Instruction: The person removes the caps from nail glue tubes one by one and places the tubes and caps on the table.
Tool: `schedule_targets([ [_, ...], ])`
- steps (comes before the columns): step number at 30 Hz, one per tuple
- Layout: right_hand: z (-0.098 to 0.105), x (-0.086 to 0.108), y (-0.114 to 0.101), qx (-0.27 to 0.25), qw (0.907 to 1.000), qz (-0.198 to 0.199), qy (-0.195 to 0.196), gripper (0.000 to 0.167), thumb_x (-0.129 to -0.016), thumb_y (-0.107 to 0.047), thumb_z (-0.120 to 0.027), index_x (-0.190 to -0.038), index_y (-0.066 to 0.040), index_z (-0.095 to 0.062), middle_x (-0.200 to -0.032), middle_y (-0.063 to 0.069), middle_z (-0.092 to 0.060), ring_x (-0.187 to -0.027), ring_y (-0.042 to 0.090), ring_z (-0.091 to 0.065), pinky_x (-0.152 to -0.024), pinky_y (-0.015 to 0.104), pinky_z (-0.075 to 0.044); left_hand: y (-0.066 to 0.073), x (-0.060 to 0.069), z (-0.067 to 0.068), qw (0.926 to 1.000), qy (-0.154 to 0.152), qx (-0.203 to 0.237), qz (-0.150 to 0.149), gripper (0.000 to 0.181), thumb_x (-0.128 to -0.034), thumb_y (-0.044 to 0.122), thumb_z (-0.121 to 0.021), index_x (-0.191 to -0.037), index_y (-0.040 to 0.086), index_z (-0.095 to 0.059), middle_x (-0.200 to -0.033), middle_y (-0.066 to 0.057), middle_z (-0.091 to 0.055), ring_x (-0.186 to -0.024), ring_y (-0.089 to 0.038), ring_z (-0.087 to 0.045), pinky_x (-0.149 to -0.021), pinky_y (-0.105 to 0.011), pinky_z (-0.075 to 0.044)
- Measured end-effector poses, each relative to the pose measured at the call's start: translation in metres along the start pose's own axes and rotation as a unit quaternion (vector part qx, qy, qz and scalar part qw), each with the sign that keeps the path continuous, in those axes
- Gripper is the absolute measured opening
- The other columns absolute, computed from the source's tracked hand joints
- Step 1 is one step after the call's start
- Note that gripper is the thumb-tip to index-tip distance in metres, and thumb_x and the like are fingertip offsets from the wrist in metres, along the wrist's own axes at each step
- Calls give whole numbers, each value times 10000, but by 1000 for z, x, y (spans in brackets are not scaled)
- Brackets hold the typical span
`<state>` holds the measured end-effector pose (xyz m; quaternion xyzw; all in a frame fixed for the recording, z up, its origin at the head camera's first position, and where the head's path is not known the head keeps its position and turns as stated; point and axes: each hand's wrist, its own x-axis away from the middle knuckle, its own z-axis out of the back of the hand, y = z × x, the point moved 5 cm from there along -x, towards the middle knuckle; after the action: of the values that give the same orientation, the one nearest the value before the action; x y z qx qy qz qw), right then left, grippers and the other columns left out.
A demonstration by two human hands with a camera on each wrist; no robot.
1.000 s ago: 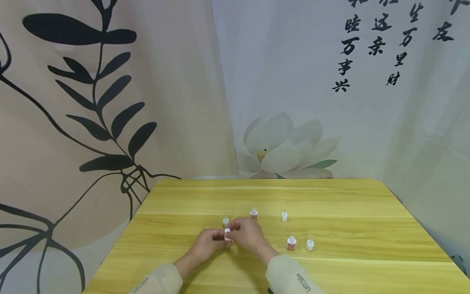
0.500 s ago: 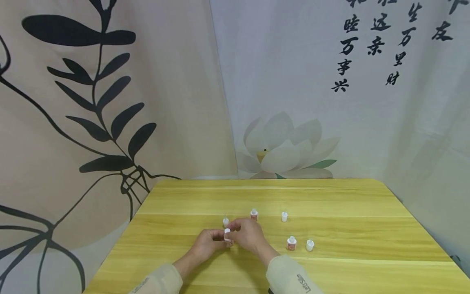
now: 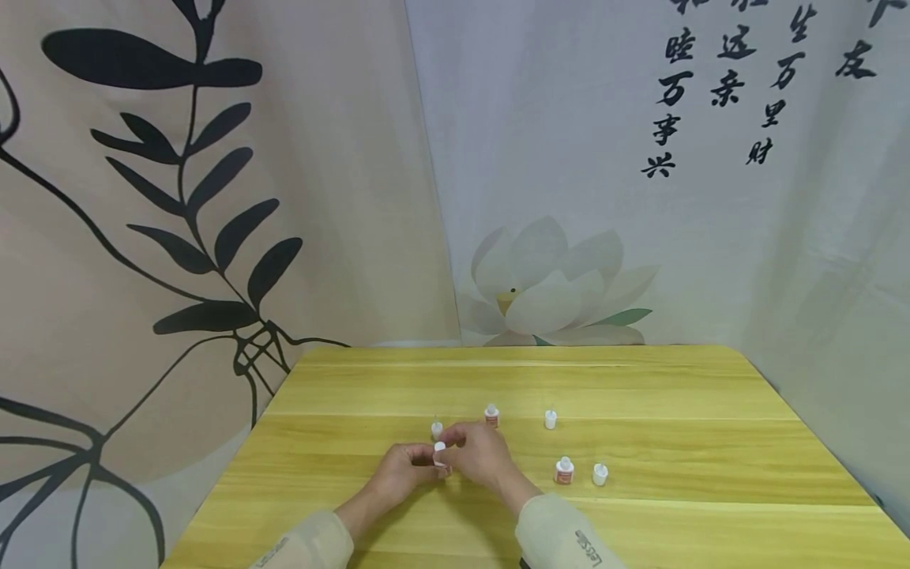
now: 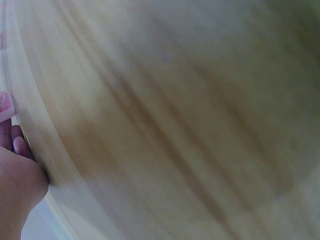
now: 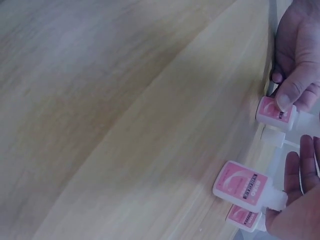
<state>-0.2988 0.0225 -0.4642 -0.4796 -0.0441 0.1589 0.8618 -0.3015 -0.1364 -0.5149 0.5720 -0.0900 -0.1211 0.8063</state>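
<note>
A small white bottle with a pink label [image 5: 269,111] is pinched upright by my left hand [image 3: 404,474], whose thumb lies over the label in the right wrist view. On its top sits a white cap [image 3: 440,448], pinched between the thumb and forefinger of my right hand [image 3: 483,456]. The other fingers [image 5: 292,172] of that hand are spread away from the bottle. Just behind the hands stands a loose white cap [image 3: 437,431] with a thin pin pointing up. In the left wrist view, only part of the left hand [image 4: 20,185] and a bottle's edge show.
Another pink-labelled bottle [image 3: 492,416] stands behind the right hand, partly covered. To the right are a third bottle [image 3: 565,472] and two loose white caps, a far cap [image 3: 550,420] and a near cap [image 3: 600,475]. All stand on the wooden table [image 3: 711,442], before a printed curtain.
Both hands keep nearly the same place and pose. Less of the held bottle's red label shows in the head view now. The other bottles and caps have not moved.
</note>
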Motion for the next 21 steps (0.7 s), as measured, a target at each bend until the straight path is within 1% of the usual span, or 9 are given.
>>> schedule_targets([
  [4, 0, -1, 0, 20, 10000, -54, 5, 173, -845, -265, -790, -975, -163, -738, -943, -62, -705, -969, 220, -620, -827, 461, -518, 0, 0, 0, 10000, -14, -4, -37, 191, -849, 180, -792, -1004, 76, -753, -982, -29, -736, -956, -174, -641, -839, -302, -522],
  [8, 0, -1, 1, 61, 10000, -51, 23, 154, -847, -251, -787, -964, -162, -740, -926, -70, -705, -946, 196, -618, -823, 447, -516, 0, 0, -1, 10000, -20, 30, -68, 187, -847, 173, -796, -995, 66, -756, -976, -41, -737, -950, -174, -640, -826, -276, -522],
  [13, 0, -1, 0, 34, 9999, -106, -3, 141, -858, -229, -774, -979, -163, -744, -939, -61, -705, -952, 201, -617, -824, 448, -518, 1, 0, -1, 9999, -50, 99, -25, 193, -847, 172, -796, -997, 58, -755, -980, -49, -734, -947, -176, -639, -812, -265, -528],
  [17, -1, -1, 0, -20, 9998, -178, -33, 136, -864, -213, -769, -987, -161, -745, -955, -49, -703, -959, 206, -614, -815, 443, -523, 1, 0, -1, 10000, -21, 42, 6, 202, -840, 182, -804, -997, 64, -757, -978, -41, -735, -942, -170, -635, -810, -274, -523],
  [21, -1, -1, -1, -7, 9999, -142, -40, 155, -860, -220, -773, -997, -154, -744, -961, -45, -703, -960, 204, -613, -804, 434, -523, 3, 0, -1, 10000, -12, 11, 2, 199, -840, 176, -802, -993, 58, -754, -972, -43, -737, -936, -163, -636, -813, -278, -520],
])
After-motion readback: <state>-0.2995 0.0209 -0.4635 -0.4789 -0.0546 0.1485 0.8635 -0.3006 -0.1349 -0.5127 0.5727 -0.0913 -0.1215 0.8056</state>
